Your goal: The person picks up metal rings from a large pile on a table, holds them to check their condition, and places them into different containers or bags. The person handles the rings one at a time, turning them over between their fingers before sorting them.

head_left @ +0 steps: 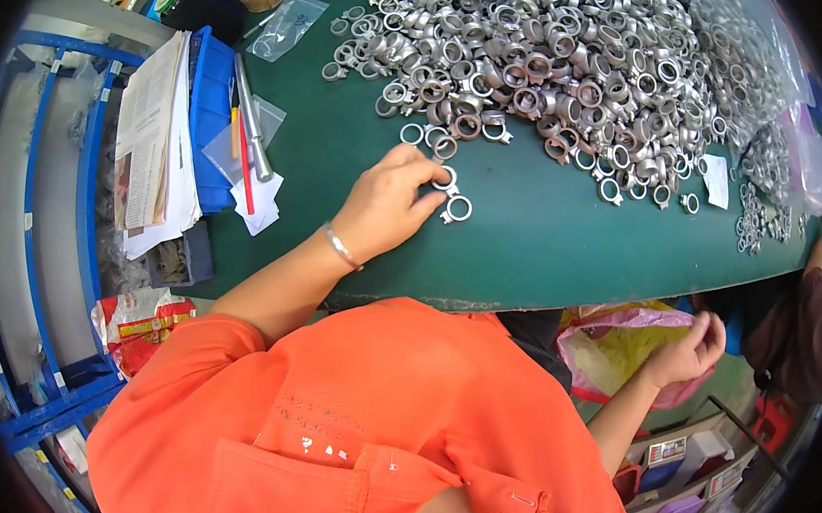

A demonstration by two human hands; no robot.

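Observation:
My left hand [388,204] rests at the near edge of a big heap of grey metal rings [539,65] with small lugs. Its thumb and forefinger close on a metal ring [445,178], and a second ring [457,209] lies by the thumb tip. A few loose rings [444,146] sit just beyond the fingers. Off to the right, below table height, my right hand [685,355] is held over a pink plastic bag [607,318] with yellowish lining. Its fingers are loosely bent and slightly apart, with nothing visible in them.
The green table [333,275] also carries a blue tray [213,119] with papers, pens and a metal rod at left. Clear bags of rings [771,158] stand at right. A blue rack [36,230] flanks my left; another person [802,322] sits at far right.

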